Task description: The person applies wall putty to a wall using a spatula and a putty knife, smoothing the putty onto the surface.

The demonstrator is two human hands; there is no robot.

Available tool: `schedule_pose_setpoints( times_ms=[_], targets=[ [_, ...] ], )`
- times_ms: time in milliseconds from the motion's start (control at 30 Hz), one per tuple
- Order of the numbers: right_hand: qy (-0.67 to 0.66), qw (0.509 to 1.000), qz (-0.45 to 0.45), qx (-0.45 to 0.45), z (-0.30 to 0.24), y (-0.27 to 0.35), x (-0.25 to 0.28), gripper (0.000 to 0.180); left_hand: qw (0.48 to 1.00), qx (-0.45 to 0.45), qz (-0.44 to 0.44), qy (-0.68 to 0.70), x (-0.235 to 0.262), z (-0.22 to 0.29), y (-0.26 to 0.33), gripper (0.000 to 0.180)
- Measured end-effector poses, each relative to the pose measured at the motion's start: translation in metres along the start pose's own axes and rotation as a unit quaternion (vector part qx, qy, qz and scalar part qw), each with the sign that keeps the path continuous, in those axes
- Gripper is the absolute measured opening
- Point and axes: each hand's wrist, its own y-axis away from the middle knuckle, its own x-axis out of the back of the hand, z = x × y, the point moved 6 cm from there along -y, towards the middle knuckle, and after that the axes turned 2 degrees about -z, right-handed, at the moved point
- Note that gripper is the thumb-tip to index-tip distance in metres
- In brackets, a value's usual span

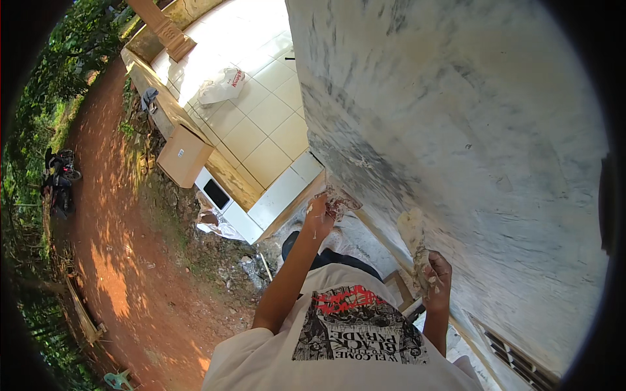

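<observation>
My left hand (317,214), smeared with white, is closed on a reddish-brown flat piece (342,201) streaked with white paste; its exact kind I cannot make out. My right hand (439,272) grips a pale, paste-caked tool (415,242) that looks like a putty scraper. Its rounded upper end lies against or just before the wall (482,156), and I cannot tell whether they touch. Grey and white smears cover that wall.
Left of me, a low ledge (277,205) edges a tiled porch floor (261,140). On or beside it are a dark phone (216,194), a cardboard box (185,156) and a white plastic bag (222,86). A slatted vent (515,358) sits low right. A motorcycle (62,179) stands beyond the dirt path (107,260).
</observation>
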Motion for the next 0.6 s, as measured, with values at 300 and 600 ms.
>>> schedule_pose_setpoints(
  times_ms=[300,600],
  targets=[
    [-0.051,0.998,0.014,0.039,0.023,0.007,0.006,0.039,0.971,-0.128,-0.201,-0.03,-0.06,-0.027,-0.078,0.018],
    [-0.044,0.997,0.014,0.058,0.021,0.011,0.001,0.049,0.987,-0.027,-0.156,-0.012,-0.085,0.042,0.014,0.027]
  ],
)
